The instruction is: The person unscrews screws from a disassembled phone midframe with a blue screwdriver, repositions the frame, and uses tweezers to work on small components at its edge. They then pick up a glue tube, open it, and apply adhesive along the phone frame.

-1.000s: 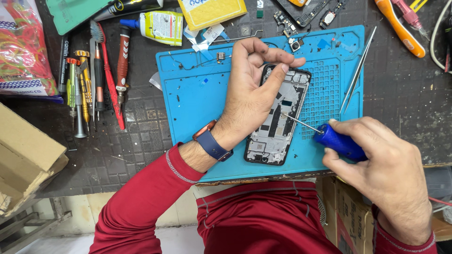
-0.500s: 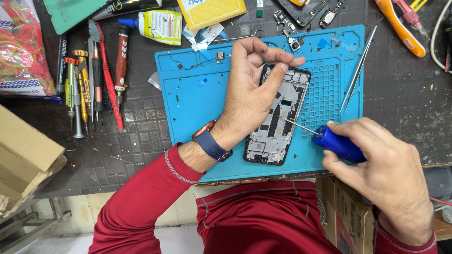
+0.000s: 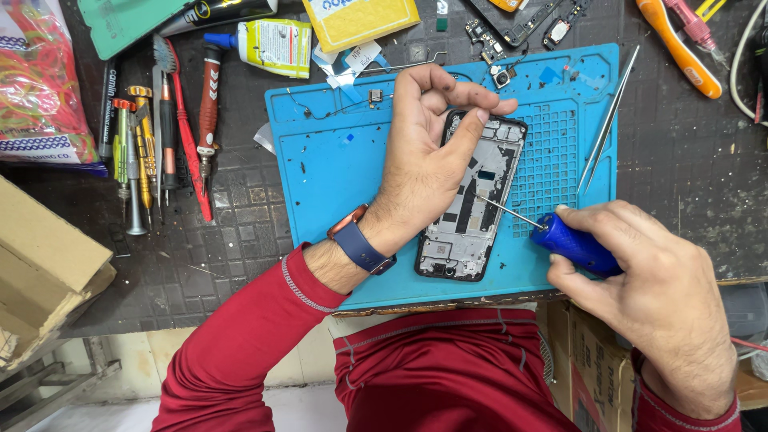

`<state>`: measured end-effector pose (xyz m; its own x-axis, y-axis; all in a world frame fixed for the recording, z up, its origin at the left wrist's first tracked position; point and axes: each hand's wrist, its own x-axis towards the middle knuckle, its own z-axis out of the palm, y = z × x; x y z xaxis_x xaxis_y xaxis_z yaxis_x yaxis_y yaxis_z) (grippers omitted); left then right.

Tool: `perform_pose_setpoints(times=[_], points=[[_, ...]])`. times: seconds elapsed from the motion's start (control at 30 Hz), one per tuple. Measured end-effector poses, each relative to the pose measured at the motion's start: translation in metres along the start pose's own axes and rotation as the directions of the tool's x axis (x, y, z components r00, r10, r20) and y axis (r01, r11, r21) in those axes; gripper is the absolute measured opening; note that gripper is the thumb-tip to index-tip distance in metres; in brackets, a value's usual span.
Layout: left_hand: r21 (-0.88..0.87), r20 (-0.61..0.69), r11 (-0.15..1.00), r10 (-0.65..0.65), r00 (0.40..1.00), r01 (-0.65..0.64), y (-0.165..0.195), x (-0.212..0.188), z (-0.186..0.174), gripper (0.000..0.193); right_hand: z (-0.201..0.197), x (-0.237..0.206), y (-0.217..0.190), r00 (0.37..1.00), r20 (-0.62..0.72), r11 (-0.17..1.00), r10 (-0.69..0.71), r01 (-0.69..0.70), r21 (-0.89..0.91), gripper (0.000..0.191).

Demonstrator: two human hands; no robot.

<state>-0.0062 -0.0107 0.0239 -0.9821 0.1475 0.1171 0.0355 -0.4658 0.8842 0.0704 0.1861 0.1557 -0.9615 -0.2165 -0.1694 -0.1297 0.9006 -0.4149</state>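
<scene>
Opened phone frame [image 3: 472, 200], back cover off and inner parts bare, lying lengthwise on the blue repair mat [image 3: 336, 160], directly under the left hand [image 3: 424, 168] and just left of the right hand [image 3: 648, 280]. Pinned at its left edge by the left palm, with the left index fingertip pressing on the upper end near the camera cut-out. Left hand loosely curled, gripping nothing, only bearing down on the frame. Right hand closed around the blue handle of a small screwdriver [image 3: 572, 244], thin metal shaft slanting up-left, tip touching the middle of the frame just below the left fingers. Hands near each other but not touching, joined only through the frame. A dark-strapped wristwatch [image 3: 360, 244] on the left wrist, red sleeves on both arms.

Above the right hand, a pair of metal tweezers [image 3: 606, 120] lying slantwise on the mat's right edge. Beyond the left fingertips, small loose phone parts [image 3: 504, 32] on the dark bench [image 3: 696, 160]. Far left of the left hand, a row of screwdrivers and a brush [image 3: 156, 136]; above those, a glue bottle [image 3: 268, 44] and a yellow packet [image 3: 360, 18]. Orange-handled pliers [image 3: 676, 48] well above the right hand. A cardboard box [image 3: 44, 272] at the left bench edge.
</scene>
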Motion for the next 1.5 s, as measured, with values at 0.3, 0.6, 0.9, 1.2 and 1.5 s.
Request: perform_pose_setpoints(times=[0.3, 0.6, 0.9, 1.2, 1.5], points=[[-0.056, -0.014, 0.997, -0.062, 0.998, 0.061, 0.01, 0.003, 0.003, 0.025, -0.005, 0.004, -0.001, 0.999, -0.033, 1.0, -0.017, 0.016, -0.021, 0.039], [0.577, 0.225, 0.801, 0.033, 0.974, -0.161, 0.075, -0.005, 0.002, 0.018, -0.011, 0.051, 0.018, 0.802, -0.331, 0.859, -0.498, 0.403, -0.315, 0.044], [0.785, 0.373, 0.509, 0.067, 0.925, -0.353, 0.082, 0.004, 0.001, 0.013, 0.0, 0.075, 0.033, 0.664, -0.402, 0.769, -0.631, 0.465, -0.439, 0.035], [0.802, 0.548, 0.19, 0.146, 0.824, -0.567, 0.082, 0.014, -0.009, 0.014, -0.001, 0.08, 0.039, 0.627, -0.428, 0.758, -0.65, 0.498, -0.421, 0.035], [0.813, 0.577, -0.023, 0.159, 0.801, -0.581, 0.091, 0.013, -0.021, 0.011, 0.001, 0.079, 0.05, 0.637, -0.432, 0.768, -0.638, 0.492, -0.41, 0.035]])
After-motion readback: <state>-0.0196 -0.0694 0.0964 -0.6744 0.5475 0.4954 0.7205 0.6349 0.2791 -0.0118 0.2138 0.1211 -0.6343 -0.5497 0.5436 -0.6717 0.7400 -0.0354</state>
